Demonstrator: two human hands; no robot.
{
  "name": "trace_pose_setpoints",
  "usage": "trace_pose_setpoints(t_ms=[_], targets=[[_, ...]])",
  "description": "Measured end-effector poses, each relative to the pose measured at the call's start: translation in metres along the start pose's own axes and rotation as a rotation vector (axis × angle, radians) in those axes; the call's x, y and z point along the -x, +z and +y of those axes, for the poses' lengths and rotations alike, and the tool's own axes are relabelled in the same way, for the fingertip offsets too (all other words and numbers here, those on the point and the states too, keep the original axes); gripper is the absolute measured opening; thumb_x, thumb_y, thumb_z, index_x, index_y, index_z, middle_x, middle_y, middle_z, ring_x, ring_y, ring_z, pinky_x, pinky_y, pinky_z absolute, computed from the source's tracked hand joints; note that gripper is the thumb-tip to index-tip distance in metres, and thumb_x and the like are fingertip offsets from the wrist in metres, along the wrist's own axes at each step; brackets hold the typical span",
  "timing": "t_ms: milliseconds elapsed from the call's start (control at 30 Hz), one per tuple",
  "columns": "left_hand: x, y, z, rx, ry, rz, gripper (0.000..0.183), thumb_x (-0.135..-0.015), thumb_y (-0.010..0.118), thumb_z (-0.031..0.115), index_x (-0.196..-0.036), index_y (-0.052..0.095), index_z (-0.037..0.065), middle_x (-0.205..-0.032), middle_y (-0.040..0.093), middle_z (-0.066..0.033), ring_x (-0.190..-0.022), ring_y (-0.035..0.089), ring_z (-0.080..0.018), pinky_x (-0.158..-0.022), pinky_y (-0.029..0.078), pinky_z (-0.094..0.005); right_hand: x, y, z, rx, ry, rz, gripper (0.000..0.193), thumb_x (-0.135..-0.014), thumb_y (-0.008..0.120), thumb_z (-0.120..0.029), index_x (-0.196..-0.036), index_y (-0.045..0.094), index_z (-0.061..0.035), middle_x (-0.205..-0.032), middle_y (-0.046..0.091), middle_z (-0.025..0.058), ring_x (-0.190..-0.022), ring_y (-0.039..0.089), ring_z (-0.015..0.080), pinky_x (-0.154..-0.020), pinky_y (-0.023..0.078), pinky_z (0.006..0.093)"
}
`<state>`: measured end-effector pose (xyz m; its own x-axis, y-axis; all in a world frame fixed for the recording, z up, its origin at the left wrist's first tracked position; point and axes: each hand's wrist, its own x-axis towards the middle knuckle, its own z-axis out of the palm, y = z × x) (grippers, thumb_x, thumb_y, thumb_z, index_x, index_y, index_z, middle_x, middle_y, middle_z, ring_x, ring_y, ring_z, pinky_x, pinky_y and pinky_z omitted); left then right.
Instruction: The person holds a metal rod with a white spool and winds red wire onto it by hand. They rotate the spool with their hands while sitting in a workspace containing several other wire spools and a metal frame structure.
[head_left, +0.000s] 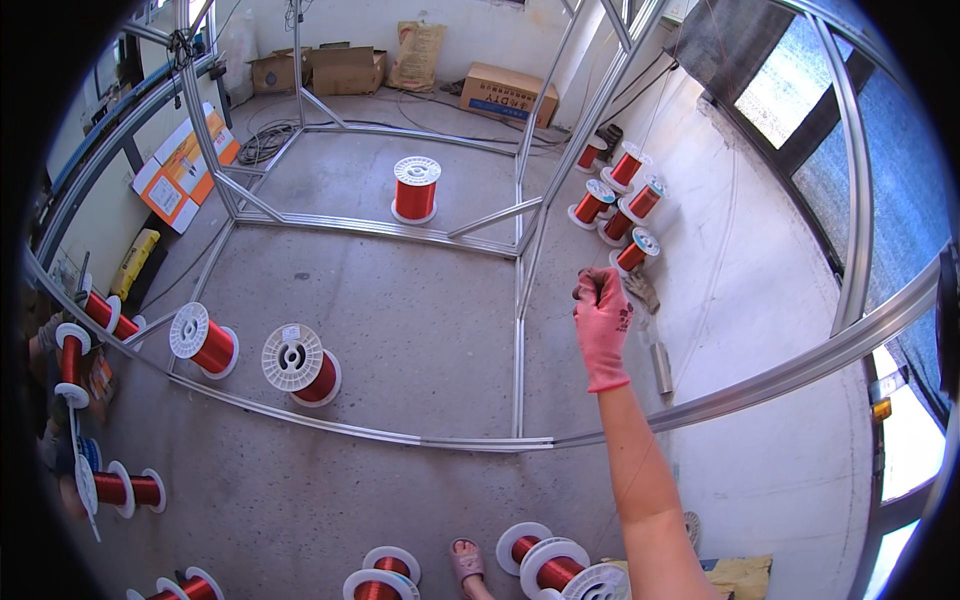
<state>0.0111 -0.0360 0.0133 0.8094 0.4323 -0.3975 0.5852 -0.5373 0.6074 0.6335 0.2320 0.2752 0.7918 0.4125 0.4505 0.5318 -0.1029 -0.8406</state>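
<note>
While the gloved right hand [602,315] is raised above the metal frame [520,330], its fingers pinch a thin wire, barely visible. 5 copper spools [620,205] stand along the floor's right edge; the left hand is out of view.

Copper-wire spools [301,362] on concrete floor [400,300]

One gloved right hand [601,318], raised, fist closed. Just beyond it: five red wire spools [618,197] along the wall, sixth partly hidden behind the frame post. One upright spool [415,189] farther off, centre floor. Two lying spools [250,355] well left of the hand. About six more below it by a sandalled foot [466,562]. Three cardboard boxes [345,69] far beyond.
</note>
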Motion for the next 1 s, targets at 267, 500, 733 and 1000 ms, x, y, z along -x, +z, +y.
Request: trace_pose_setpoints(t_ms=[267,500,733,1000], targets=[[0.004,0.013,-0.005,-0.023,-0.028,-0.020,0.056,-0.061,0.077,0.045,-0.105,0.062,0.014,-0.115,0.060,-0.0107,-0.111,0.058,-0.0306,-0.098,0.047,-0.0438,0.000,-0.002,0.000,0.476,-0.427,0.050,0.010,-0.090,0.063,-0.011,-0.090,0.053,-0.0087,-0.077,0.060,0.0043,-0.061,0.059,0.0207,-0.054,0.046,0.0343],[0.014,0.056,-0.028,-0.056,0.124,0.287,0.057,-0.061,0.077,0.046,-0.106,0.061,0.014,-0.114,0.060,-0.0097,-0.110,0.059,-0.0292,-0.095,0.049,-0.0414,-0.007,-0.009,-0.005,0.864,-0.589,-0.037,0.015,-0.086,0.066,-0.014,-0.088,0.051,-0.0103,-0.080,0.059,0.0085,-0.068,0.062,0.0308,-0.056,0.047,0.0405],[0.005,0.027,-0.015,0.003,-0.065,-0.165,0.070,-0.067,0.075,0.048,-0.125,0.057,0.013,-0.126,0.058,-0.0057,-0.119,0.055,-0.0245,-0.100,0.047,-0.0411,-0.008,0.001,-0.008,0.999,-0.701,-0.134,0.017,-0.082,0.064,-0.010,-0.093,0.050,-0.0110,-0.078,0.058,0.0077,-0.064,0.065,0.0276,-0.053,0.049,0.0376],[0.014,0.034,-0.029,0.851,-0.293,-0.130,0.058,-0.086,0.065,0.034,-0.138,0.047,0.017,-0.134,0.053,0.0020,-0.123,0.052,-0.0157,-0.103,0.041,-0.0553,0.027,0.001,0.020,1.383,-0.271,-0.635,0.020,-0.089,0.058,-0.029,-0.093,0.064,-0.0107,-0.090,0.070,0.0107,-0.082,0.070,0.0285,-0.059,0.053,0.0419]])
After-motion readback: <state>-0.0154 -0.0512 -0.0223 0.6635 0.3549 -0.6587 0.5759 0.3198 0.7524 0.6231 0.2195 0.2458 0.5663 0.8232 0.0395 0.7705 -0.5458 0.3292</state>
